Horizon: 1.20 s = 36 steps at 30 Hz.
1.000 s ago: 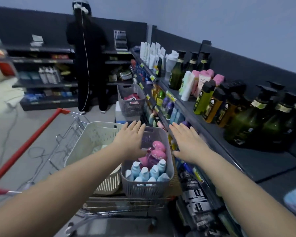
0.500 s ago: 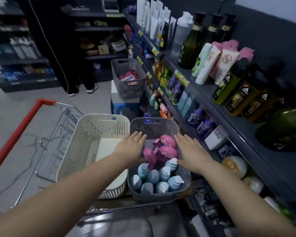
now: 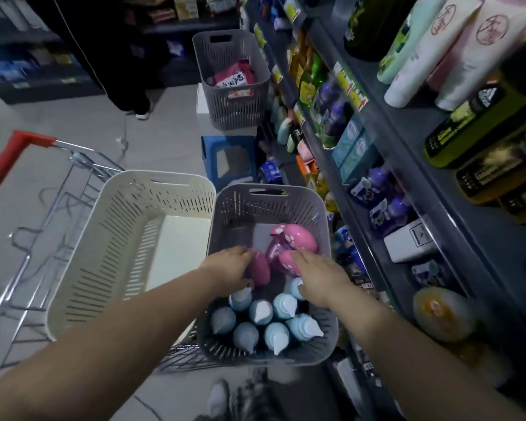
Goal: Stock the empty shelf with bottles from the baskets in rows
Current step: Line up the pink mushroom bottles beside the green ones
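Note:
A grey basket (image 3: pixel 316 208) on the cart holds three pink bottles at its far end and several light blue pump bottles (image 3: pixel 281 305) at its near end. My left hand (image 3: pixel 228 268) reaches into the basket and curls around the left pink bottle (image 3: pixel 260 270). Beside it, my right hand (image 3: pixel 319 276) has its fingers curled over the near pink bottle (image 3: pixel 287 262). The third pink bottle (image 3: pixel 299 235) lies untouched behind them. The shelf (image 3: pixel 413 153) with rows of bottles runs along the right.
An empty cream basket (image 3: pixel 119 238) sits left of the grey one in the wire cart with a red handle (image 3: pixel 9 156). Another grey basket (image 3: pixel 234 113) with packets stands on a blue stool (image 3: pixel 228 159) ahead. A person in black (image 3: pixel 116 56) stands farther back.
My view has tilted down towards the cart. Both hands moved from above the basket rim down into it and closed over the pink bottles.

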Tool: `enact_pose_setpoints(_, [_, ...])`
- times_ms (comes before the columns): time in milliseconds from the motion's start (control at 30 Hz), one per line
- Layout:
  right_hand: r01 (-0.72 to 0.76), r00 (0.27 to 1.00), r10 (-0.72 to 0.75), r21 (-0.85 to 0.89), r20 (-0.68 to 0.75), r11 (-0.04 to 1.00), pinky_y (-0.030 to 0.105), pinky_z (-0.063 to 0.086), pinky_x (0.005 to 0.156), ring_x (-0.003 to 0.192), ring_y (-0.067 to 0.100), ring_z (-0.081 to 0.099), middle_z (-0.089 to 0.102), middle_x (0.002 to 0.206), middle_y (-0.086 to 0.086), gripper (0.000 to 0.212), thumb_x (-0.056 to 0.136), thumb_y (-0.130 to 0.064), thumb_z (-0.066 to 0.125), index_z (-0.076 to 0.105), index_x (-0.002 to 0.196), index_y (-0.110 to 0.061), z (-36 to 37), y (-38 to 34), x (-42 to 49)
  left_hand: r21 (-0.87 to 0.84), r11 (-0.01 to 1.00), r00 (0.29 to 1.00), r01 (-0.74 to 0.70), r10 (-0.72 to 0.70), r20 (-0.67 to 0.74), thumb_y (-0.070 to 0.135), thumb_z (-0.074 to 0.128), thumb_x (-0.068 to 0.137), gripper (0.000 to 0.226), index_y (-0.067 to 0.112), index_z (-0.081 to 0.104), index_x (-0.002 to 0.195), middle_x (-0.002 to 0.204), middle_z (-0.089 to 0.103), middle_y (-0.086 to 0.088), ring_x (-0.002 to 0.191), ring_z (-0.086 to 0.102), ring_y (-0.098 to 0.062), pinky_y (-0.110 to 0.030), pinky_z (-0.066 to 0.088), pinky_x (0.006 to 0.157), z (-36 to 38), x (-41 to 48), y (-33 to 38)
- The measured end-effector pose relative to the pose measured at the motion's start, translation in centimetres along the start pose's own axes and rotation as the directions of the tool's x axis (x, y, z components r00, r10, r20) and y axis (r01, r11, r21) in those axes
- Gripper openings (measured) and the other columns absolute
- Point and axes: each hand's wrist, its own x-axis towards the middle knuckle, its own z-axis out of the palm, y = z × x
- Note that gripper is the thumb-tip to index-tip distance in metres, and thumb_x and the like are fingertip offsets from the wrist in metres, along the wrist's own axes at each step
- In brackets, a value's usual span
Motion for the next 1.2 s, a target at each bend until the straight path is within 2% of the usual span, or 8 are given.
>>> enact_pose_setpoints(233, [-0.095,0.987,0.096,0.011,-0.133,0.995,0.041,0.047,0.089,0.114,0.034,0.054,0.047,0.13,0.011,0.046,0.09,-0.018,0.06,0.045,0.133,-0.012,2.3,0.4,3.8,-0.231,0.958,0.984,0.171,-0.155,0.085,0.044,0.064,0.083,0.076,0.031,0.027,0.148,0.145,0.036,-0.01,0.122,0.053,-0.038,-0.047,0.047,0.098,2.4,4.4,1.9])
enact_pose_setpoints(333, [-0.143,0.953,0.141,0.011,-0.268,0.99,0.039,0.054,0.064,0.081,0.034,0.063,0.059,0.099,0.013,0.039,0.068,-0.008,0.076,0.066,0.105,-0.009,4.5,0.5,4.4,-0.282,0.938,0.979,0.2,-0.18,0.095,0.037,0.068,0.079,0.076,0.032,0.029,0.144,0.143,0.032,-0.012,0.115,0.057,-0.04,-0.046,0.049,0.094,4.0,5.4,2.6])
enact_pose_setpoints(400, [-0.155,0.926,0.138,-0.021,-0.352,0.988,0.036,0.053,0.058,0.069,0.031,0.062,0.06,0.088,0.011,0.037,0.061,-0.006,0.073,0.069,0.098,-0.01,5.3,1.1,4.7,-0.242,0.953,0.982,0.185,-0.17,0.082,0.029,0.07,0.079,0.077,0.031,0.029,0.144,0.15,0.024,-0.013,0.116,0.055,-0.041,-0.046,0.05,0.093,4.7,6.1,2.8])
enact_pose_setpoints(533, [-0.126,0.928,0.115,-0.009,-0.353,0.992,0.04,0.054,0.068,0.078,0.034,0.062,0.061,0.097,0.012,0.042,0.074,-0.006,0.046,0.065,0.111,-0.011,5.4,1.1,5.6,0.026,0.995,0.996,0.094,-0.094,0.004,0.02,0.061,0.089,0.062,0.027,0.034,0.144,0.161,0.017,-0.002,0.127,0.047,-0.037,-0.043,0.042,0.098,3.9,7.6,2.5])
enact_pose_setpoints(700, [-0.081,0.963,0.104,0.099,-0.25,0.992,0.04,0.041,0.098,0.114,0.032,0.049,0.051,0.133,0.006,0.061,0.085,-0.013,0.064,0.04,0.14,-0.019,5.6,1.6,5.0,0.259,0.966,1.0,0.003,-0.003,0.0,0.036,0.053,0.095,0.041,0.027,0.045,0.134,0.133,0.05,0.0,0.118,0.053,-0.031,-0.039,0.041,0.091,3.1,7.9,1.8])
enact_pose_setpoints(867, [-0.056,0.94,0.185,0.406,-0.287,0.912,0.037,0.04,0.1,0.116,0.027,0.047,0.057,0.129,0.004,0.062,0.08,-0.03,0.076,0.047,0.134,-0.02,3.6,2.3,3.3,0.132,0.982,0.988,-0.133,0.143,-0.066,0.058,0.065,0.08,0.064,0.03,0.046,0.134,0.127,0.051,0.001,0.118,0.052,-0.029,-0.039,0.042,0.095,1.1,7.3,0.1])
enact_pose_setpoints(1000, [0.023,0.903,0.319,0.775,-0.288,0.632,0.033,0.052,0.089,0.1,0.012,0.06,0.057,0.111,-0.009,0.06,0.068,-0.024,0.088,0.059,0.121,-0.03,1.6,2.9,1.5,-0.17,0.964,0.978,-0.206,0.198,-0.065,0.057,0.07,0.078,0.065,0.03,0.048,0.134,0.124,0.049,0.002,0.111,0.056,-0.024,-0.038,0.046,0.094,-1.2,6.1,-1.1])
enact_pose_setpoints(1200, [0.105,0.905,0.3,0.841,-0.302,0.53,0.025,0.056,0.088,0.104,0.002,0.06,0.054,0.121,-0.01,0.061,0.067,-0.016,0.09,0.063,0.119,-0.032,-1.9,3.7,-1.7,-0.335,0.885,0.945,-0.324,0.29,-0.15,0.055,0.073,0.077,0.064,0.028,0.053,0.131,0.117,0.05,0.004,0.104,0.055,-0.015,-0.031,0.045,0.091,-4.7,4.3,-1.9])
